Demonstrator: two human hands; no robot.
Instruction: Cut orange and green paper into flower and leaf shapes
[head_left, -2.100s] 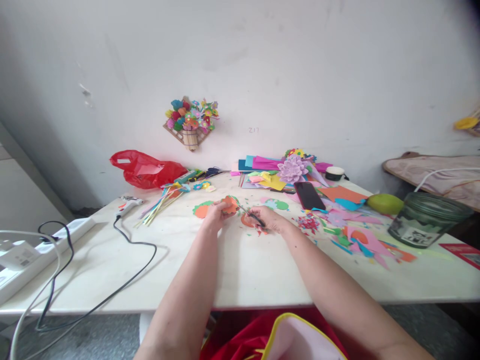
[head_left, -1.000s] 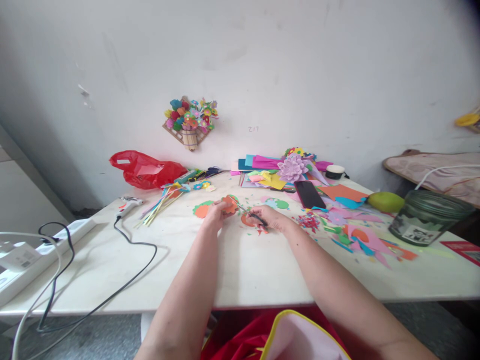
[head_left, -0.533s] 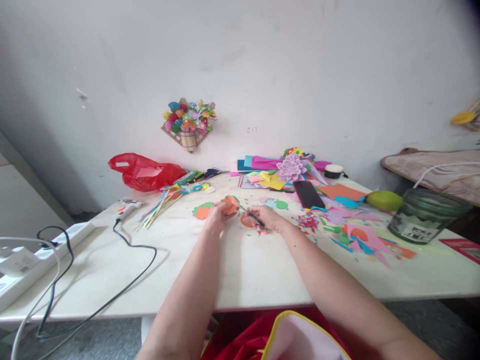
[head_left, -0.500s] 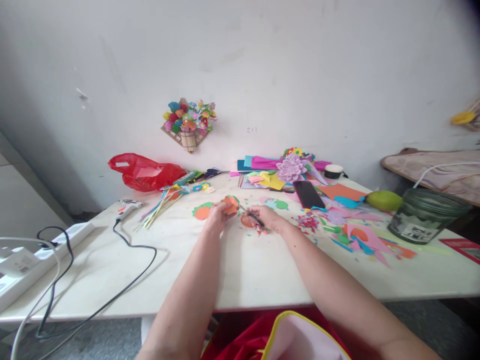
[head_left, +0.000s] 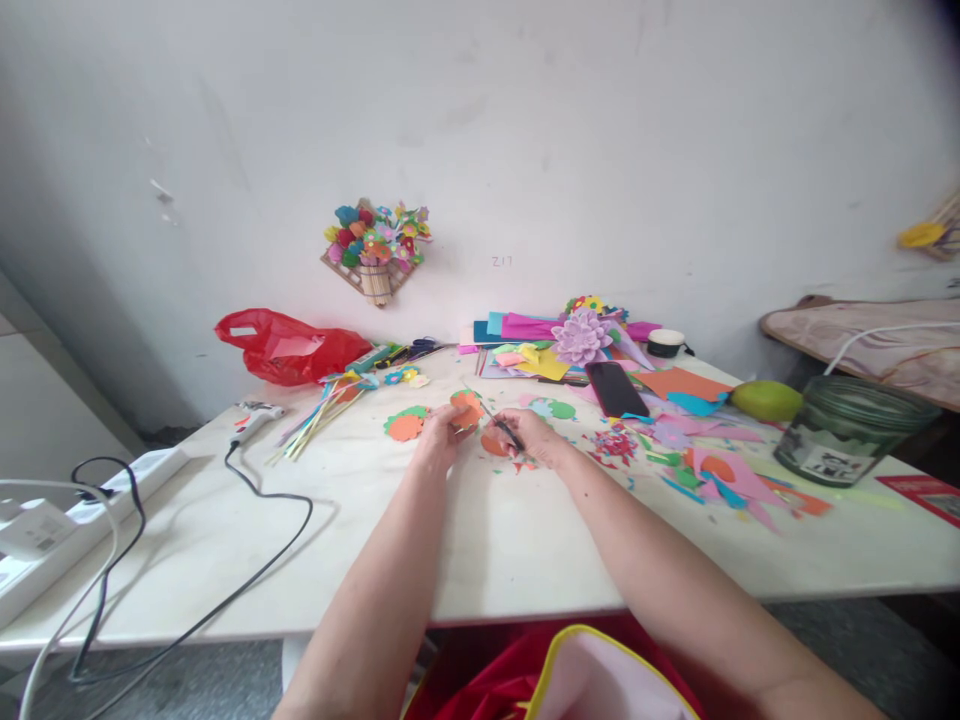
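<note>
My left hand (head_left: 439, 440) is closed on an orange foam piece (head_left: 467, 408), held a little above the white table (head_left: 480, 540). My right hand (head_left: 534, 437) is closed round small dark scissors (head_left: 501, 427), whose blades point up-left to the edge of the orange piece. A second orange cut-out (head_left: 491, 444) lies on the table just under the right hand. Small coloured scraps are scattered around both hands.
A glue gun (head_left: 256, 412) with a black cable lies at left, by a red plastic bag (head_left: 289, 345) and a bundle of sticks (head_left: 319, 410). A phone (head_left: 613, 388), foam sheets, a purple flower (head_left: 579, 337), a green fruit (head_left: 767, 400) and a dark jar (head_left: 851, 430) stand at right.
The hands stay together on the orange piece; the scissors' blades have shifted slightly against its edge. The view has tilted a little.
</note>
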